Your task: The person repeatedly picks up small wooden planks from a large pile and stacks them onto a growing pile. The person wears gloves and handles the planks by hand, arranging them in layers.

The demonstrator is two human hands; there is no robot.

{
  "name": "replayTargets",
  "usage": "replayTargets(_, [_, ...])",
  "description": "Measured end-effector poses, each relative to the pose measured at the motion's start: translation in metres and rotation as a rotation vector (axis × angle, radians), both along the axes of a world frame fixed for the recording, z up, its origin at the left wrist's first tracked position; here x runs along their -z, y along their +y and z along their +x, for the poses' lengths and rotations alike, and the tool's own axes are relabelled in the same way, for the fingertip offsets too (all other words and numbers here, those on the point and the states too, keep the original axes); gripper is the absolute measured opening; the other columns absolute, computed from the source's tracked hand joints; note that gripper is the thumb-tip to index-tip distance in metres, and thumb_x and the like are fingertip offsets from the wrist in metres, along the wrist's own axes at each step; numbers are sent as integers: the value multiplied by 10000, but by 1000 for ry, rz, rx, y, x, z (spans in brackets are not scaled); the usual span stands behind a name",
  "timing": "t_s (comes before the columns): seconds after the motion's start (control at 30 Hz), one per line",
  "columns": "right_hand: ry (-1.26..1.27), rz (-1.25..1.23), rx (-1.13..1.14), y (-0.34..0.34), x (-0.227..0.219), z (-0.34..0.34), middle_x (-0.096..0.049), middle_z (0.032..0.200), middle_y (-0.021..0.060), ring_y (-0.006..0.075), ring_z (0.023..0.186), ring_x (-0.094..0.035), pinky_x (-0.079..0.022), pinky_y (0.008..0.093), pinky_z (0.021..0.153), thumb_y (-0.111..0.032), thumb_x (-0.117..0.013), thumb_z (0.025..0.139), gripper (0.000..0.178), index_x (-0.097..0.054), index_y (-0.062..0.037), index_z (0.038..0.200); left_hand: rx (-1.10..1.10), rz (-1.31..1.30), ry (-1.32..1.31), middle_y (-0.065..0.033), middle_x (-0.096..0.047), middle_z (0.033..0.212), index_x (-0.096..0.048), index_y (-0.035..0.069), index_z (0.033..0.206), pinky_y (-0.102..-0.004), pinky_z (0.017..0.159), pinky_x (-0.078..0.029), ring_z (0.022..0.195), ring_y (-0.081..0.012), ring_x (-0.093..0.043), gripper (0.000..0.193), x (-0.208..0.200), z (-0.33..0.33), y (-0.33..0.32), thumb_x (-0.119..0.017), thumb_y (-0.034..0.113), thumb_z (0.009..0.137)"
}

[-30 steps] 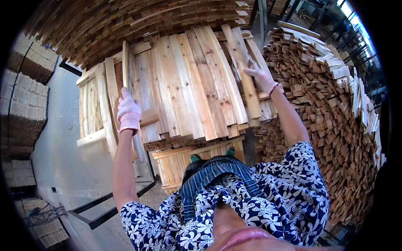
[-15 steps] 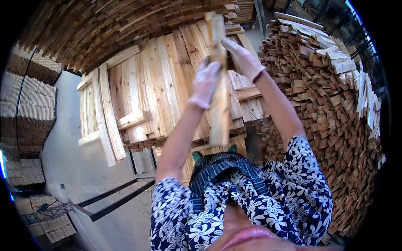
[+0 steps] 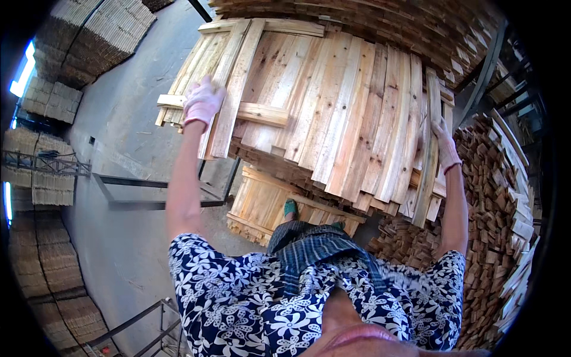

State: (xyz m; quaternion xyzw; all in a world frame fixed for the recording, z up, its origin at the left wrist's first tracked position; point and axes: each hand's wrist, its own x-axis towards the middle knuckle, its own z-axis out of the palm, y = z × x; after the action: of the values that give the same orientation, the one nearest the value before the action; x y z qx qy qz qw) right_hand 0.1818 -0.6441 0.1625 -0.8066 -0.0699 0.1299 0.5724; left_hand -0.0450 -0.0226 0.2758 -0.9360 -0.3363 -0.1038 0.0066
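Observation:
Wooden boards (image 3: 351, 113) lie side by side in a broad layer on a raised stack before me. My left hand (image 3: 203, 102), in a pale glove, is at the stack's left end, over the edge of a loose lengthwise plank (image 3: 229, 65); its thumb and fingers look apart. A second loose plank (image 3: 241, 83) lies beside that one. At the right end my gloved right hand (image 3: 446, 146) is closed on the outer edge of a narrow wooden plank (image 3: 429, 160), which rests across the crosspieces. Its fingertips are partly hidden.
Crosspieces (image 3: 262, 113) run beneath the loose planks. A lower pallet of boards (image 3: 256, 202) lies by my feet. Cut wood is heaped on the right (image 3: 493, 196), and a long lumber stack (image 3: 369, 18) stands behind. On the left are a black metal frame (image 3: 137, 205) and bundled wood stacks (image 3: 47, 250).
The narrow plank, earlier raised between both hands, now lies at the stack's right end. My left hand has moved away to the left end. The view has swung right.

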Motion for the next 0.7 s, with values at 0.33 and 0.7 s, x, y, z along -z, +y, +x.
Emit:
replayTargets(0.33, [-365,-580,243,72,-12,-26,-500,1510,199,330,1379,-487,-424,461,1095,-404,-746,878,905,-297,-59,1583,438,-426,-110,-202,-388,1609,-219,140,1629,-410,1174,-368,1460,-361,-420,824,48,35,87,-624,369,949])
replayTargets(0.7, [1,69,-276,455,-74,-84,-606,1318,248,328,1195,-607,-485,400,1033,-480,-558,969,640,-477,-59,1445,418,-824,-312,-162,-637,1328,-484,84,1471,-305,995,-478,1158,-239,-641,493,32,95,79,-552,263,1017])
